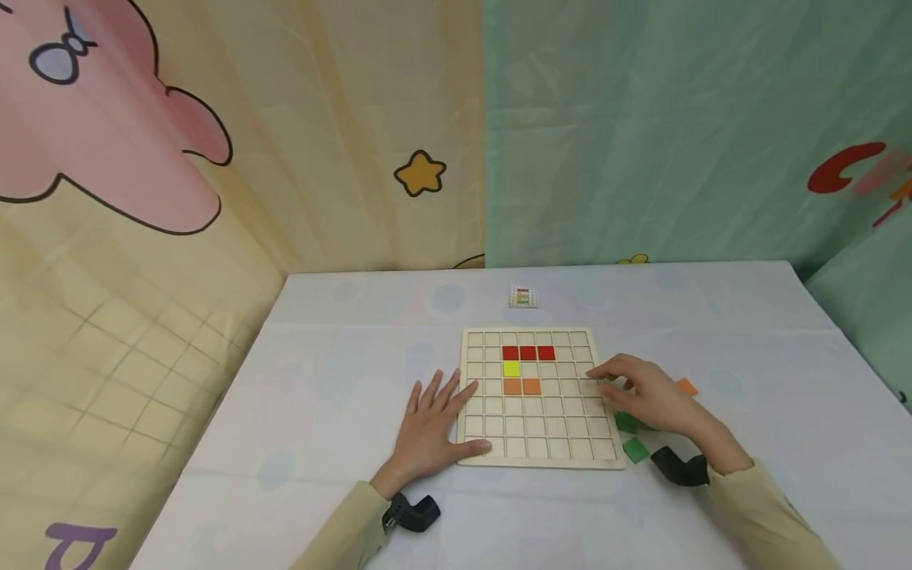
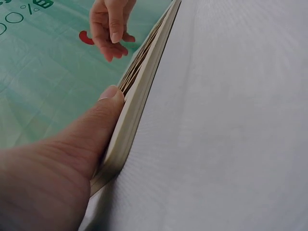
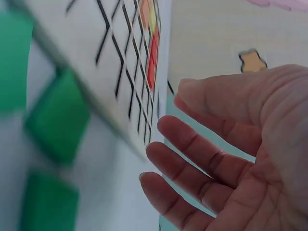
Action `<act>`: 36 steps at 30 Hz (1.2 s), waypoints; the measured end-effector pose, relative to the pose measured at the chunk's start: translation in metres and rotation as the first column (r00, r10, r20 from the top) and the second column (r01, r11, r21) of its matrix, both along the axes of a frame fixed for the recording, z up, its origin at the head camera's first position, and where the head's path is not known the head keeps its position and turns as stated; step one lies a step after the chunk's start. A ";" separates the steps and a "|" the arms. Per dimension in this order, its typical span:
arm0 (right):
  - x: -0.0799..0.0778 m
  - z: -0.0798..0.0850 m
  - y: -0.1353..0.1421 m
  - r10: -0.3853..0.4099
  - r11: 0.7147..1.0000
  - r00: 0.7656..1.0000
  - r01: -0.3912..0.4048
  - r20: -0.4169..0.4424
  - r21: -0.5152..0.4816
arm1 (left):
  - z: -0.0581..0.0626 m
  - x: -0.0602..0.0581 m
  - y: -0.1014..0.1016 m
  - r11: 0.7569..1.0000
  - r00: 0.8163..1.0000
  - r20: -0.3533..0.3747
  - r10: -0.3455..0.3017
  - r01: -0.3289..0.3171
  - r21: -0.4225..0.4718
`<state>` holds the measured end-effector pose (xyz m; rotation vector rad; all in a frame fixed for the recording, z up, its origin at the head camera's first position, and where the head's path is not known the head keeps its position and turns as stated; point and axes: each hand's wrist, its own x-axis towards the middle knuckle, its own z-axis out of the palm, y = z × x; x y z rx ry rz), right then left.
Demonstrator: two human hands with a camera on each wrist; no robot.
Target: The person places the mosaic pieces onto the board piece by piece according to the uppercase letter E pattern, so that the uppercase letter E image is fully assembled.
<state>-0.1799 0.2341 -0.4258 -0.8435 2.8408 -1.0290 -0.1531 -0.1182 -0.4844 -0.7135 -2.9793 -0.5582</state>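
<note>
On the pale table [image 1: 321, 443], the gridded board [image 1: 563, 427] lies before the person, red tiles [image 1: 528, 353], a yellow tile [image 1: 511, 369] and orange tiles [image 1: 512, 386] in its squares. The left hand [image 1: 427, 431] rests spread over its left edge, clasping nothing. By the right edge hovers the right hand [image 1: 648, 392], fingers loose, nothing visible between them, partly blocking sight of green tiles [image 1: 636, 450]. A small card [image 1: 523, 297] lies behind the board.
</note>
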 end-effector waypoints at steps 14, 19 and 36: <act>-0.008 0.009 0.064 -0.454 0.873 0.876 0.400 0.164 0.279 | -0.002 0.000 0.000 1.000 1.000 -0.021 0.013 -0.012 0.009; -0.008 0.005 0.077 -0.556 0.813 0.799 0.465 0.229 0.351 | -0.002 -0.001 0.001 1.000 1.000 -0.023 0.015 -0.015 -0.003; -0.011 -0.010 0.067 -0.546 0.835 0.809 0.507 0.217 0.213 | -0.001 0.000 0.001 1.000 1.000 -0.028 0.012 -0.012 0.000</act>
